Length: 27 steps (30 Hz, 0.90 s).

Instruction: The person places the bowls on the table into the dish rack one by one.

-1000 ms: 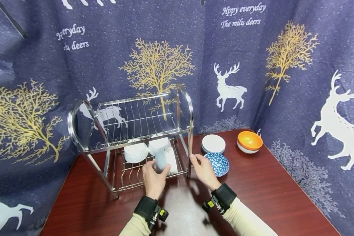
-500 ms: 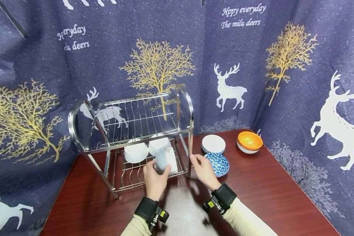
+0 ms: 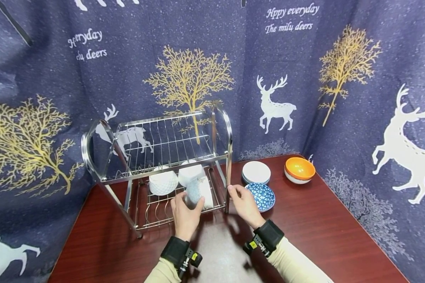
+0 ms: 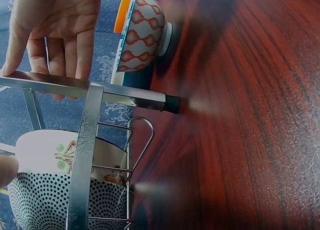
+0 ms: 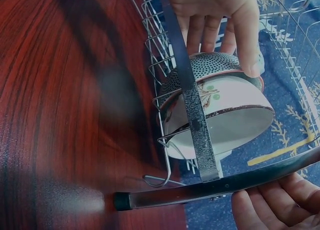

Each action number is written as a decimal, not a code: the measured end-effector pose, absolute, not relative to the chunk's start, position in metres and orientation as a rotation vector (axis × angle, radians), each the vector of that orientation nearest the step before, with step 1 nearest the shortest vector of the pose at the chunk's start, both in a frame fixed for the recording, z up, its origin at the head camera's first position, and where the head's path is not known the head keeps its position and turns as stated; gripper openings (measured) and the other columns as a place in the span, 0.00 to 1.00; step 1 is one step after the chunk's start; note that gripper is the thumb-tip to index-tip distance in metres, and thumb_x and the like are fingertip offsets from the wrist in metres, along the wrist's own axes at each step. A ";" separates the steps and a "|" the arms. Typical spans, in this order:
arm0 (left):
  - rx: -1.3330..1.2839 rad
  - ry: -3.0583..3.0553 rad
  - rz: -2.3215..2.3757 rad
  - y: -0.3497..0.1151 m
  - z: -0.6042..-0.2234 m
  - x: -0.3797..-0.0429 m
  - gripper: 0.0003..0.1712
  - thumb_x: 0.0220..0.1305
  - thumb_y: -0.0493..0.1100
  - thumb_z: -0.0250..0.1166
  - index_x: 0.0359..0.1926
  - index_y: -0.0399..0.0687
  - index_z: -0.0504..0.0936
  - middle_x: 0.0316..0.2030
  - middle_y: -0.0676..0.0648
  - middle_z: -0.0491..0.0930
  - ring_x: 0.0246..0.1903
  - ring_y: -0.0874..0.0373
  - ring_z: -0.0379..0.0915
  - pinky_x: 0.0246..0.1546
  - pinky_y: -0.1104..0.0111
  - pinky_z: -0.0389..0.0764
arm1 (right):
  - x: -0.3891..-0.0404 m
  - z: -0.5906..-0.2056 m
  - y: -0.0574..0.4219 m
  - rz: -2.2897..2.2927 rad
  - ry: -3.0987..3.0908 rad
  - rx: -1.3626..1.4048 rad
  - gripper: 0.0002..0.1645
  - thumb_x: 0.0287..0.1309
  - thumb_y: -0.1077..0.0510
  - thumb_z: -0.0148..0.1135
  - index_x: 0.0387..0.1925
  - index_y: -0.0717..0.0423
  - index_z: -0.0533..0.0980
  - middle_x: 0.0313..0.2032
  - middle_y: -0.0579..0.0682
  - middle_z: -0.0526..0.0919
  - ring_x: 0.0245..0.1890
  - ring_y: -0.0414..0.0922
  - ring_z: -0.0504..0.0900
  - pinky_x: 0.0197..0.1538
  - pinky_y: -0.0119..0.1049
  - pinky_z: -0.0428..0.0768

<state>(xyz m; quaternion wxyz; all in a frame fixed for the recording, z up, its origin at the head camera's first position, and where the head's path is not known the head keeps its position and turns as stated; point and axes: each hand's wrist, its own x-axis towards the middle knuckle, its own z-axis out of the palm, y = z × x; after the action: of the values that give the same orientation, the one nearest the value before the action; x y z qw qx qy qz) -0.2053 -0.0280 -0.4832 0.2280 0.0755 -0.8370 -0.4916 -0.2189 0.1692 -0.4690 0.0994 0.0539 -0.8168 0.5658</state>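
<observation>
My left hand (image 3: 185, 218) holds a dotted grey-green bowl (image 3: 194, 192) at the front right of the dish rack's lower tier. Its thumb lies at the rim, with the fingers round the other side. Against this bowl leans a white bowl (image 5: 235, 95) with a small floral print, both tipped on their sides among the wires. My right hand (image 3: 246, 206) grips the front right leg (image 3: 228, 173) of the metal dish rack (image 3: 163, 169), its fingers behind the leg. Two white bowls, one textured (image 3: 163, 183) and one plainer (image 3: 190, 174), sit upside down behind on the lower tier.
Right of the rack, a blue patterned bowl (image 3: 262, 197) stands before stacked bowls with a white one (image 3: 256, 172) on top. An orange bowl (image 3: 300, 168) sits in another farther right. The wooden table (image 3: 322, 232) meets a printed curtain (image 3: 269, 145) at the back.
</observation>
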 end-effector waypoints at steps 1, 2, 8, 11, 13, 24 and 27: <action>0.210 -2.310 -1.352 -0.028 -0.483 -0.205 0.37 0.47 0.49 0.76 0.53 0.34 0.72 0.48 0.35 0.69 0.48 0.42 0.67 0.49 0.54 0.70 | -0.219 -0.469 0.169 1.677 -2.416 0.157 0.27 0.68 0.41 0.50 0.42 0.61 0.80 0.35 0.54 0.84 0.35 0.47 0.81 0.42 0.40 0.79; 0.208 -2.314 -1.349 -0.028 -0.482 -0.205 0.38 0.47 0.49 0.76 0.54 0.34 0.71 0.49 0.35 0.69 0.49 0.43 0.66 0.50 0.54 0.70 | -0.219 -0.469 0.170 1.685 -2.416 0.154 0.27 0.68 0.41 0.50 0.42 0.61 0.80 0.35 0.54 0.84 0.36 0.48 0.81 0.42 0.40 0.79; 0.152 -2.300 -1.329 -0.025 -0.476 -0.205 0.44 0.47 0.50 0.75 0.62 0.36 0.68 0.55 0.36 0.66 0.55 0.43 0.65 0.55 0.52 0.68 | -0.219 -0.470 0.170 1.698 -2.405 0.162 0.28 0.67 0.40 0.50 0.42 0.60 0.80 0.34 0.53 0.83 0.39 0.58 0.81 0.42 0.40 0.79; 0.093 -2.274 -1.303 -0.023 -0.473 -0.205 0.42 0.47 0.49 0.75 0.62 0.37 0.69 0.55 0.36 0.66 0.53 0.41 0.66 0.53 0.51 0.69 | -0.219 -0.471 0.171 1.689 -2.401 0.170 0.26 0.67 0.40 0.50 0.41 0.58 0.80 0.34 0.51 0.83 0.39 0.58 0.81 0.42 0.40 0.79; 0.056 -2.259 -1.275 -0.021 -0.471 -0.205 0.41 0.47 0.48 0.75 0.60 0.37 0.71 0.54 0.36 0.67 0.51 0.41 0.67 0.52 0.51 0.68 | -0.220 -0.472 0.171 1.682 -2.400 0.166 0.25 0.67 0.40 0.50 0.41 0.57 0.80 0.33 0.49 0.83 0.39 0.57 0.81 0.43 0.40 0.79; -0.138 -2.184 -1.177 0.000 -0.464 -0.201 0.40 0.46 0.48 0.75 0.59 0.37 0.72 0.55 0.37 0.67 0.52 0.43 0.68 0.50 0.52 0.71 | -0.218 -0.471 0.171 1.650 -2.393 0.185 0.21 0.67 0.43 0.52 0.40 0.54 0.81 0.34 0.52 0.84 0.38 0.56 0.81 0.42 0.39 0.79; -0.200 -2.173 -1.138 0.006 -0.464 -0.201 0.38 0.47 0.47 0.75 0.58 0.37 0.73 0.55 0.37 0.69 0.53 0.43 0.68 0.52 0.51 0.71 | -0.218 -0.471 0.172 1.637 -2.400 0.186 0.20 0.68 0.44 0.52 0.40 0.54 0.81 0.36 0.55 0.84 0.38 0.53 0.81 0.42 0.40 0.79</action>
<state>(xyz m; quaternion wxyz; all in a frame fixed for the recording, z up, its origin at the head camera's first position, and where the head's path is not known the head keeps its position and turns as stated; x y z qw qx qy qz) -0.2010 0.0060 -0.4636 0.3336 -0.0766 -0.8324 -0.4358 -0.2181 0.1717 -0.4713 0.1148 0.0633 -0.8190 0.5587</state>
